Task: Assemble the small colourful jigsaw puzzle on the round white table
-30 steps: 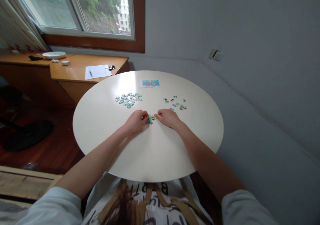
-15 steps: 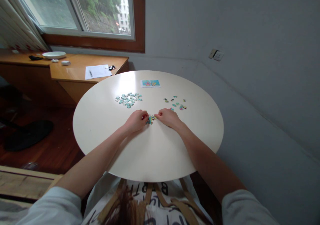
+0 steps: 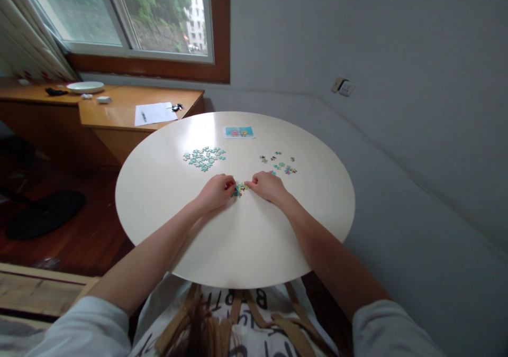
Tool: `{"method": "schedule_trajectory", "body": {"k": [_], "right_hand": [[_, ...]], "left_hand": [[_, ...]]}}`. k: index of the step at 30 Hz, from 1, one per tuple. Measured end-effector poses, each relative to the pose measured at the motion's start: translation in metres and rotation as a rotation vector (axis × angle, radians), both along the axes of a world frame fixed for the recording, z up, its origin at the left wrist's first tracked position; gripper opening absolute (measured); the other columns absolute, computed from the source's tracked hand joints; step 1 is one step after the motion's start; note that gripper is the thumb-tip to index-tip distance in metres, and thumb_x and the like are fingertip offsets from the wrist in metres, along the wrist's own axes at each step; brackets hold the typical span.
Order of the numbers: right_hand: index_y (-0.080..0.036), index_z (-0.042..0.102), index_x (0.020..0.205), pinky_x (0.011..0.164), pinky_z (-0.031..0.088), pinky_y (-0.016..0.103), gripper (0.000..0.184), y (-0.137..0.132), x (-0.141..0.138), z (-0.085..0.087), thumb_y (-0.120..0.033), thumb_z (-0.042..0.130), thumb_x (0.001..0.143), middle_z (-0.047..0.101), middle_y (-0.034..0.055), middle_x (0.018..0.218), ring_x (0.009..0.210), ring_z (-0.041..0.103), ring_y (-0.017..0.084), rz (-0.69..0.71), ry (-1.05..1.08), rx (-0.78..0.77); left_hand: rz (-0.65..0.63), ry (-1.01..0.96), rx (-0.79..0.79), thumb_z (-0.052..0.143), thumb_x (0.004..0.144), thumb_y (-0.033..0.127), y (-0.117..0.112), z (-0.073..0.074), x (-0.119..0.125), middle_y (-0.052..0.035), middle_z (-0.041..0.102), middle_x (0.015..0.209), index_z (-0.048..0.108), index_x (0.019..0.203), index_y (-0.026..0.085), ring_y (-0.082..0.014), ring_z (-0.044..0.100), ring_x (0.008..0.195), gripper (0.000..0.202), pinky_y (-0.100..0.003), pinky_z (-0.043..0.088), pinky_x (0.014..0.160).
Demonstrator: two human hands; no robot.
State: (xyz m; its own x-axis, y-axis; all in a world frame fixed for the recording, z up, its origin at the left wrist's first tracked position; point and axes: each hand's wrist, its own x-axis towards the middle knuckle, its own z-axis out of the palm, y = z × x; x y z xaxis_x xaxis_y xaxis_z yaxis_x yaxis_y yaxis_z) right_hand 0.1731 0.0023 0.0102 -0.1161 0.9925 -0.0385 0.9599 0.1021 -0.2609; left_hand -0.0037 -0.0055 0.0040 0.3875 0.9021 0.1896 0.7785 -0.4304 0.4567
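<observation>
Between my two hands, a small joined patch of jigsaw puzzle (image 3: 239, 189) lies on the white round table (image 3: 246, 240). My left hand (image 3: 219, 189) rests at its left side with curled fingers, touching the pieces and covering part of them. At the patch's right edge, my right hand (image 3: 266, 184) pinches thumb and finger together; whether a piece sits between them is too small to see. Loose teal puzzle pieces (image 3: 204, 158) form a group at the left. A few mixed-colour puzzle pieces (image 3: 281, 165) are scattered beyond my right hand.
A colourful picture card (image 3: 238, 132) lies toward the table's far side. Behind at the left stands a wooden desk (image 3: 115, 119) with a paper sheet (image 3: 155, 113), keys (image 3: 178, 107) and a white plate (image 3: 85, 87). A wall (image 3: 397, 150) runs along the right.
</observation>
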Motion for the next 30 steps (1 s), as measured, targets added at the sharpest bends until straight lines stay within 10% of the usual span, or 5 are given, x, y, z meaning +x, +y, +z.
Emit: {"method": "schedule_trajectory", "body": {"k": [30], "right_hand": [[-0.017, 0.058, 0.059, 0.058, 0.032, 0.022, 0.020, 0.001, 0.013, -0.003, -0.026, 0.052, 0.076, 0.058, -0.0001, 0.062, 0.061, 0.047, 0.012, -0.040, 0.272, 0.066]], "left_hand": [[-0.002, -0.022, -0.003, 0.047, 0.080, 0.021, -0.001, 0.000, 0.000, -0.0045, 0.064, 0.073, 0.066, 0.073, 0.016, -0.0159, 0.055, 0.064, 0.020, -0.026, 0.041, 0.063]]}}
